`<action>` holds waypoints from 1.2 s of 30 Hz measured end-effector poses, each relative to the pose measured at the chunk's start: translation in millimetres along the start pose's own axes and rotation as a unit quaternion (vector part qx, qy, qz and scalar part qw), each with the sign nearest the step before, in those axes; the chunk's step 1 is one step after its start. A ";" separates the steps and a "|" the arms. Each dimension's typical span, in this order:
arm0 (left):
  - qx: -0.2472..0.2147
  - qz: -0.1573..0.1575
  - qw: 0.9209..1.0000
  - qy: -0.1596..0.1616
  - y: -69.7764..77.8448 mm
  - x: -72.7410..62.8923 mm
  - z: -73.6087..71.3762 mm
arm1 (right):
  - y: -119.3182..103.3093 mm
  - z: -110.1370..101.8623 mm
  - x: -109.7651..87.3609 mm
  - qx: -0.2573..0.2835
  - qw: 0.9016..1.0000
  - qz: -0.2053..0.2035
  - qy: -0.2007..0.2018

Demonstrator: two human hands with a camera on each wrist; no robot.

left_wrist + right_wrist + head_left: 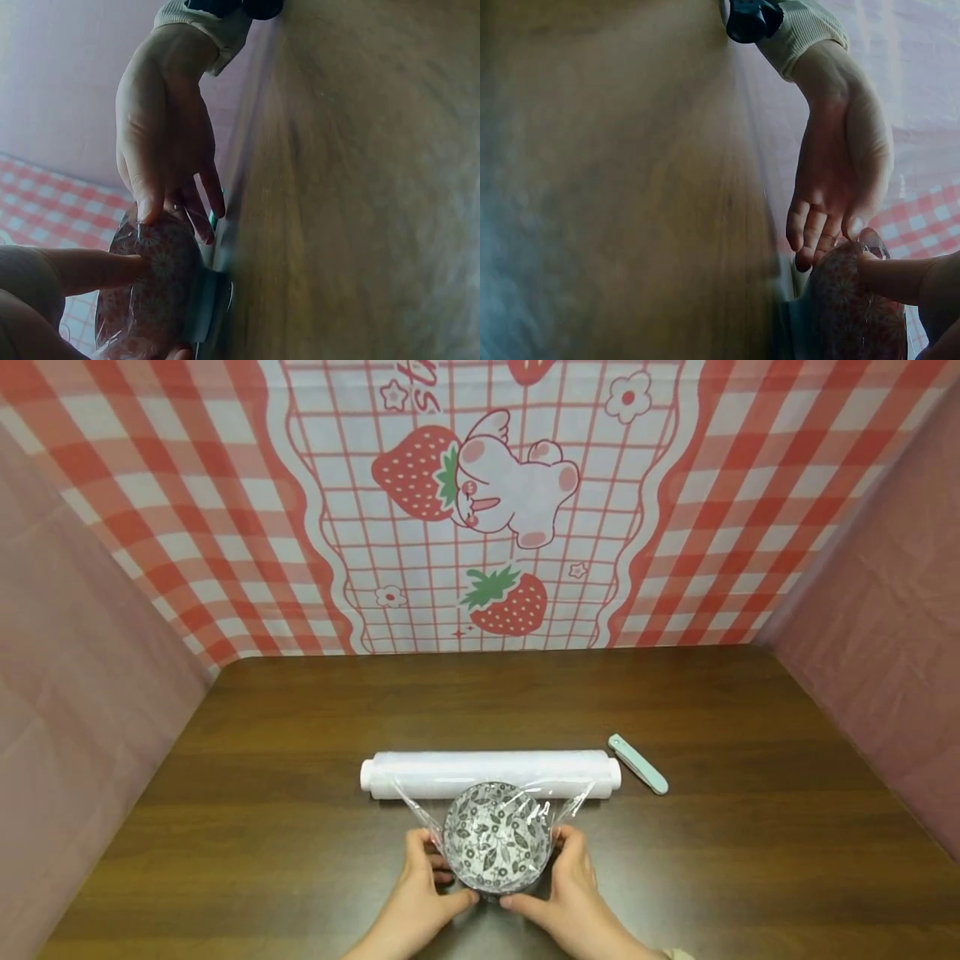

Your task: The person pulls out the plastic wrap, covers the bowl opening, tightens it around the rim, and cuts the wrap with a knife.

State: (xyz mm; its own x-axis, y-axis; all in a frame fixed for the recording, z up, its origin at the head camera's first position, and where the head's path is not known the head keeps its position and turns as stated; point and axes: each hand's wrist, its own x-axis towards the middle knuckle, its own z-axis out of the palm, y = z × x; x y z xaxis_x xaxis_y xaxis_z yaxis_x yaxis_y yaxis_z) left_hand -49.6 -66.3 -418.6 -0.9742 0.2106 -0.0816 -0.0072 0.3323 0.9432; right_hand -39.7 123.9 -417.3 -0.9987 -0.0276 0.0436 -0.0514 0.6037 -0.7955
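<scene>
Head view has a patterned bowl (495,852) at the near part of the desk (300,718), right in front of a white roll (480,767) of cling film. You can see gray leaves and flowers all over the inside, through clear film (416,806) lying across the opening. That film runs from the roll, with shiny creases fanning out on both sides, so it's basically in the way of the bowl's mouth.

Left hand (423,893) and right hand (576,893) are both grasping the bowl, thumbs at the near side, other fingers around the sides. Wrist views show a reddish flowery outside and crinkled film against it.

Other stuff: a mint-green folding cutter (637,764) lies slanted just beside the roll's right end. Strawberry-print cloth (495,568) hangs behind the desk.
</scene>
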 end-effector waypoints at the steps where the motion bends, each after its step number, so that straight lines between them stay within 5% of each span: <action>1: -0.001 -0.001 1.000 0.001 -0.4 0.4 0.1 | 0.4 -0.6 0.5 0.001 1.000 -0.001 -0.001; 9: 0.005 0.009 1.000 0.009 -0.6 2.2 -3.5 | 3.2 -9.3 1.5 0.024 0.999 -0.006 -0.024; 16: 0.017 0.013 1.000 0.023 -1.1 4.5 -6.8 | 8.9 -16.9 6.6 0.054 0.998 -0.030 -0.002; 20: 0.014 0.001 0.999 0.031 -2.0 6.4 -7.8 | 9.8 -19.3 12.6 0.117 0.993 -0.017 0.003; 28: -0.006 -0.005 0.999 0.032 -2.6 9.2 -9.8 | 7.8 -23.6 17.4 0.287 0.952 0.105 -0.022; 36: -0.122 -0.047 0.991 0.010 -4.1 12.0 -9.9 | 8.0 -25.4 17.0 0.382 0.907 0.171 -0.044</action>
State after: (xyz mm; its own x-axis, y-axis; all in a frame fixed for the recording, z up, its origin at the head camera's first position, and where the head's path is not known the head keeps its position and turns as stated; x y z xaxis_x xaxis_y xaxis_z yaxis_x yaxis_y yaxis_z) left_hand -63.4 -74.3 -420.3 -0.9710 0.1700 -0.1679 -0.1495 0.1157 0.9820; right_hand -57.0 148.5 -407.7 -0.9518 -0.0266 -0.3056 0.3063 -0.1390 -0.9417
